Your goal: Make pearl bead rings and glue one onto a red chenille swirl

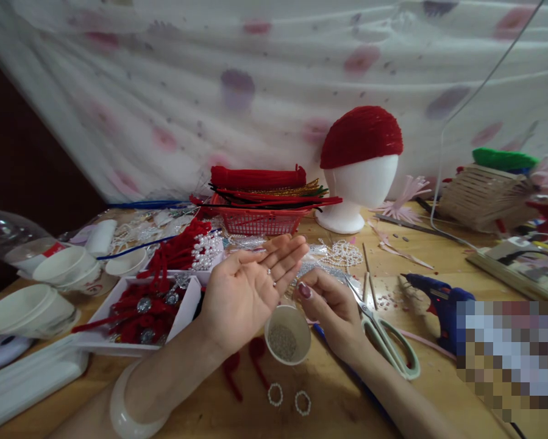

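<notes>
My left hand (241,302) is held palm up over the table, its fingers stretched out flat. A couple of tiny shiny beads (269,272) rest on those fingers. Beside the fingertips, my right hand (335,317) is curled in a pinch; whatever it holds, if anything, is too small to tell. Under both hands stands a paper cup (298,323) with small silvery beads at its bottom. Two little rings of white beads, a left one (275,395) and a right one (303,403), lie in front of the cup. Red fuzzy stems (258,360) lie near it.
Scissors (387,344) and a blue glue gun (438,305) lie at right. On the left are a white box (182,314) of red pieces and paper cups (22,311). Behind stand a red basket (259,221) and a white foam head (360,183) with a red cap.
</notes>
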A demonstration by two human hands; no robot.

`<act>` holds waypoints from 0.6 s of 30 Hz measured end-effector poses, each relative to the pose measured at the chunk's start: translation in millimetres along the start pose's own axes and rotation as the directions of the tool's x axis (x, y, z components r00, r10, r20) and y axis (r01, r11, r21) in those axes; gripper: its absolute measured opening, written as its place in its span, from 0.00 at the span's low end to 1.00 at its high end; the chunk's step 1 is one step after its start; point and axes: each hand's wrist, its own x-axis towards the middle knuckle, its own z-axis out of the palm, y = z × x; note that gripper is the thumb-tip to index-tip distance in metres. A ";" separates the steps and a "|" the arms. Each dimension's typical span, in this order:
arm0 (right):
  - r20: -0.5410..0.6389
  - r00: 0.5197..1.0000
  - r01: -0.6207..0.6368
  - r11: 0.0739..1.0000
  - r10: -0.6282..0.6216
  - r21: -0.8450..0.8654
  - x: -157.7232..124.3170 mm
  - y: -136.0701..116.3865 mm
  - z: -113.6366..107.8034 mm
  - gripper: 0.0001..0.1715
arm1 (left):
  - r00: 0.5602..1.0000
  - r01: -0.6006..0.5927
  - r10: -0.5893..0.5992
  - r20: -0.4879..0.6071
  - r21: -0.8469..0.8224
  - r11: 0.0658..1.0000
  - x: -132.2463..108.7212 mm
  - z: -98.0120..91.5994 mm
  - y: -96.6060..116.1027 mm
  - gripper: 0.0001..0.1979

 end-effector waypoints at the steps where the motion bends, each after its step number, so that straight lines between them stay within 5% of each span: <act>1: 0.014 1.000 0.004 1.000 -0.004 -0.016 0.3 -2.1 -0.3 0.16 | 1.000 0.003 -0.003 0.016 0.007 1.000 0.0 -0.5 0.1 0.17; 6: 0.112 0.994 -0.009 0.998 0.017 -0.064 3.6 -11.8 -0.7 0.18 | 0.997 -0.005 0.002 0.075 0.036 0.999 -1.1 -2.0 0.2 0.18; 14: 0.204 0.927 -0.349 0.923 0.315 0.160 8.1 -12.8 -2.7 0.18 | 0.999 0.021 -0.023 0.041 0.061 0.998 0.0 -2.2 -1.5 0.14; 18: 0.210 0.925 -0.355 0.915 0.315 0.192 8.8 -13.1 -3.0 0.17 | 0.999 0.027 -0.030 0.045 0.077 0.997 2.2 -3.4 -2.1 0.15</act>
